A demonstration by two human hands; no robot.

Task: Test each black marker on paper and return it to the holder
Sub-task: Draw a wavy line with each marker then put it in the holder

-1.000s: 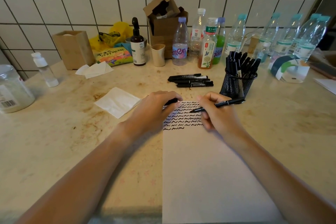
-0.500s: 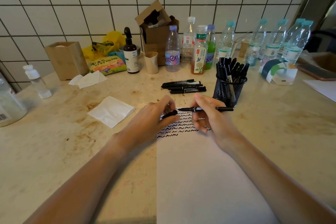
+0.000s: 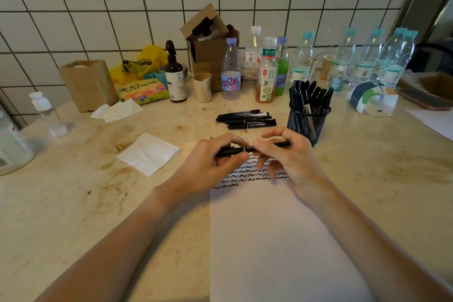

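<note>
Black marker (image 3: 252, 149) held level above scribbled top of paper (image 3: 269, 240). Left hand (image 3: 213, 167) pinching cap end, right hand (image 3: 286, 157) pinching barrel, knuckles nearly touching. Mesh holder (image 3: 309, 124) just beside right hand; loose markers (image 3: 246, 119) near, behind.

东方树叶 on tea bottle (image 3: 267, 73) label

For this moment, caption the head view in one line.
Both hands, left and right, hold one black marker above scribbled paper.

A stained beige bench (image 3: 73, 203) carries white paper (image 3: 269, 240) and a mesh holder (image 3: 308, 122). Loose markers (image 3: 246, 119), a napkin (image 3: 149, 153) and bottles (image 3: 230, 68) lie behind.
</note>
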